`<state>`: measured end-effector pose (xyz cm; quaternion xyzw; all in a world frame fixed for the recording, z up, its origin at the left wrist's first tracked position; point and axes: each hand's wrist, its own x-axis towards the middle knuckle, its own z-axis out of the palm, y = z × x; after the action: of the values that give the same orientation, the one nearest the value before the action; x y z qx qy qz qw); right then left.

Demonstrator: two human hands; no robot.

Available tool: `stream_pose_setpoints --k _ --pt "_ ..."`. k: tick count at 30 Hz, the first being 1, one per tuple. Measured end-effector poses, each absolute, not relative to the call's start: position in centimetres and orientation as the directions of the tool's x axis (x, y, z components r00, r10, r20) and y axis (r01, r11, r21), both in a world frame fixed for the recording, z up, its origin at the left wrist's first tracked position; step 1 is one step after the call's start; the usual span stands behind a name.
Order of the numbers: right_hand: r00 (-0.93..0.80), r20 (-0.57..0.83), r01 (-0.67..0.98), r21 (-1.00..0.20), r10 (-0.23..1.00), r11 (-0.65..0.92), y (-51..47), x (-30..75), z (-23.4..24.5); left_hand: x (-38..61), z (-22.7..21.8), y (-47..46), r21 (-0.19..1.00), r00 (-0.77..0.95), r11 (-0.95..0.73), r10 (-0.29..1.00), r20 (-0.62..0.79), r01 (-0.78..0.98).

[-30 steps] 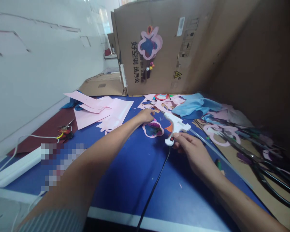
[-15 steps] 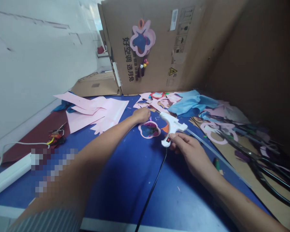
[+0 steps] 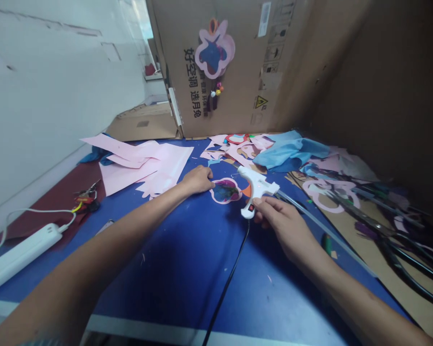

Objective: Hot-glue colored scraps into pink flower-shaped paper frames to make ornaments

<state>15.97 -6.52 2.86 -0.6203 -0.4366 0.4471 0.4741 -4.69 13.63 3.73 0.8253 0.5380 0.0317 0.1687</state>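
My right hand (image 3: 277,216) grips a white hot glue gun (image 3: 257,187) by its handle, with the nozzle pointing up and left. A clear glue stick (image 3: 310,216) sticks out of its back, and a black cord (image 3: 231,276) hangs from the handle. Left of the nozzle, a pink-rimmed paper cutout (image 3: 213,196) with a dark blue and purple middle lies on the blue table. My left hand (image 3: 198,180) is closed at the cutout's left edge, fingers curled and fingertips on the rim. An orange paper piece (image 3: 246,191) shows beside the cutout, partly behind the glue gun.
Pink paper sheets (image 3: 130,178) lie left, near a white power strip (image 3: 25,254) and keys (image 3: 88,197). Light blue cloth (image 3: 292,153) and paper scraps are at the back. Large black-handled scissors (image 3: 393,240) lie right. A cardboard box (image 3: 238,105) stands behind with a similar ornament (image 3: 201,65).
My left hand has moved left and closer to me, from above the cutout to its left edge. A light blue scrap behind it is now uncovered. The glue gun stays in place.
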Motion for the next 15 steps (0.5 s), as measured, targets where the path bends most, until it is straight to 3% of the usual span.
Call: stream_pose_setpoints --k 15 --pt "0.238 -0.132 0.091 -0.983 0.962 -0.157 -6.4 16.0 2.3 -1.3 4.1 13.7 0.434 0.366 -0.233 0.896 -0.252 0.87"
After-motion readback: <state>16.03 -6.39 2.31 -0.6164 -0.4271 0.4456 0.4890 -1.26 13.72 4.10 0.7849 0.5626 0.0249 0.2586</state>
